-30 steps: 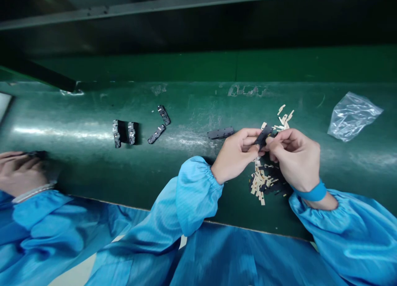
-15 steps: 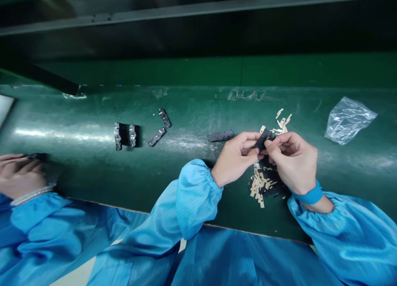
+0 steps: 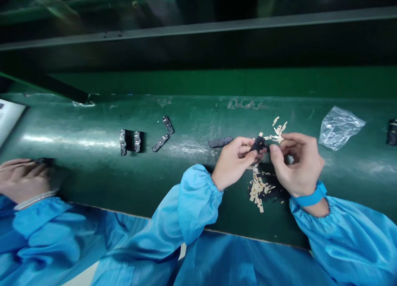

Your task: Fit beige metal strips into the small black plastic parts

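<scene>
1. Black, flat and longish, the part (image 3: pixel 258 144) is held above the desk (image 3: pixel 350 182), its long axis running roughly from 8 to 2 o'clock.
2. The left hand (image 3: pixel 232 160), at 8 o'clock from it, is the nearer one: its grip pinches the part's lower end between thumb and fingers.
3. The right hand (image 3: pixel 297 164) lies at 4 o'clock, its thumb tip just beside the part at 3 o'clock, with a narrow gap between. Thumb and forefinger look slightly apart; I cannot tell whether that grip has something small in it.
4. Cream strips (image 3: pixel 279 131) lie loose at 2 o'clock, near the right forefinger. At 6 o'clock is a bigger pile of cream strips (image 3: pixel 257 191), with dark pieces (image 3: pixel 276 189) beside it at 5.
5. At 9 o'clock, just past the left hand, lies a grey-black bar (image 3: pixel 220 142), its long axis nearly level.
6. Farther out, a clear plastic bag (image 3: pixel 341 129) sits near 3 o'clock; dark modules (image 3: pixel 137 141) and, well beyond, a co-worker's hand (image 3: pixel 26 176) are towards 9.
</scene>
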`<state>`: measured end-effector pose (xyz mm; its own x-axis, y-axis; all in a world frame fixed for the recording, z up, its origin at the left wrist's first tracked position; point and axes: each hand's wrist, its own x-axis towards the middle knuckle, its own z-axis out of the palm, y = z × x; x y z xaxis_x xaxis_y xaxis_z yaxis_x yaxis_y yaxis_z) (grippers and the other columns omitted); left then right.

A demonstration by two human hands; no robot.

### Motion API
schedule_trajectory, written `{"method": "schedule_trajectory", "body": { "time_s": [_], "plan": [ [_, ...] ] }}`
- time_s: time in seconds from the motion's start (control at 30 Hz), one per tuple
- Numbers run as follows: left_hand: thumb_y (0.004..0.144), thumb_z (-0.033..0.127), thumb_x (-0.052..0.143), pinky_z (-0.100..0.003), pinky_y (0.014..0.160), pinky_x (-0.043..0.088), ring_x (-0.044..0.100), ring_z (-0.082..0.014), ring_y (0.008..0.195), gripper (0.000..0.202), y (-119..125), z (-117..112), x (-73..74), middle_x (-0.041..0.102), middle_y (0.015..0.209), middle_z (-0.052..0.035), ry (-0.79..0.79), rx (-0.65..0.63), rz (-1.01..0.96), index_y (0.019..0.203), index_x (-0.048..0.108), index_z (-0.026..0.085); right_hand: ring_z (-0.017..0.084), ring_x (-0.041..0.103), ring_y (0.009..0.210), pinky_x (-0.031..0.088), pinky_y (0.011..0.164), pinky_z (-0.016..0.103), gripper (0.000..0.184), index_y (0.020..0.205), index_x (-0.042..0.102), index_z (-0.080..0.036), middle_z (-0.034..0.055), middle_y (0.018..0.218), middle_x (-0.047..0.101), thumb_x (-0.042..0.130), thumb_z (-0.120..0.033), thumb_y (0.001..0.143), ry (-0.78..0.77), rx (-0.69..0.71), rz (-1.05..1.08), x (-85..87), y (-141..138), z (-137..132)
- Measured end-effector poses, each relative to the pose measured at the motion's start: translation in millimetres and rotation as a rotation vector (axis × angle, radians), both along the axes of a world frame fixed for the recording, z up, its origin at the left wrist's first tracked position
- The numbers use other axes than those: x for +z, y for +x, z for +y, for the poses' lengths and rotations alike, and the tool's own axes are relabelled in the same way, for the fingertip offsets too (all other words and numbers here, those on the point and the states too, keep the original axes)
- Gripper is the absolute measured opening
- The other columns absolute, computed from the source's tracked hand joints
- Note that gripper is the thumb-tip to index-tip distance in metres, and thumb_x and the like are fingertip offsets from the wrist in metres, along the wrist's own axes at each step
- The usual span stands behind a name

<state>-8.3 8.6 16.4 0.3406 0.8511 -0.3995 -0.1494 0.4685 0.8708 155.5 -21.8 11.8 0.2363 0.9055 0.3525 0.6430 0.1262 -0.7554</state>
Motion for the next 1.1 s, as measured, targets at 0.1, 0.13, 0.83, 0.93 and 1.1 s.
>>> {"method": "schedule_trajectory", "body": {
  "time_s": [0.1,0.13,0.83,0.93,1.1],
  "plan": [
    [0.092,0.015,0.064,-0.025,0.081,0.059,0.076,-0.0147,0.086,0.013,-1.1,0.3,1.9,0.077,0.088,-0.0045,0.064,0.000,0.046,0.104,0.060,0.015,0.017,0.065,0.063,0.054,0.058,0.031,0.018,0.106,0.066,-0.024,0.0005,0.080,0.069,0.072,-0.026,0.089,-0.002,0.050,0.047,0.9,2.7,1.9],
    [0.092,0.016,0.064,-0.024,0.079,0.058,0.076,-0.0142,0.086,0.012,-1.4,0.1,2.0,0.077,0.087,-0.0040,0.076,0.001,0.065,0.103,0.060,0.015,0.016,0.065,0.063,0.054,0.059,0.031,0.015,0.104,0.067,-0.024,0.0010,0.081,0.070,0.071,-0.025,0.090,-0.011,0.071,0.056,1.2,2.9,2.3],
    [0.085,0.020,0.070,-0.024,0.071,0.059,0.075,-0.0152,0.079,0.016,2.8,-14.7,0.9,0.073,0.082,0.0005,0.246,-0.010,0.344,0.089,0.054,0.021,0.014,0.053,0.054,0.045,0.051,0.029,0.012,0.078,0.060,-0.025,-0.0024,0.067,0.061,0.069,-0.019,0.084,0.006,0.105,-0.025,6.5,-9.2,-1.7],
    [0.085,0.020,0.070,-0.024,0.071,0.059,0.075,-0.0154,0.081,0.017,4.3,-16.1,1.5,0.074,0.084,0.0000,0.244,-0.011,0.329,0.089,0.054,0.020,0.014,0.052,0.053,0.044,0.051,0.030,0.014,0.076,0.057,-0.025,-0.0031,0.064,0.059,0.069,-0.019,0.082,-0.023,0.070,0.009,5.1,-10.5,-3.7],
    [0.086,0.021,0.070,-0.024,0.071,0.060,0.075,-0.0150,0.079,0.017,5.3,-16.8,2.2,0.074,0.084,-0.0002,0.230,-0.019,0.307,0.089,0.053,0.020,0.015,0.054,0.053,0.044,0.050,0.031,0.014,0.076,0.057,-0.023,-0.0014,0.064,0.060,0.070,-0.018,0.081,-0.037,0.059,0.054,4.8,-11.3,-5.1]
  ]
}}
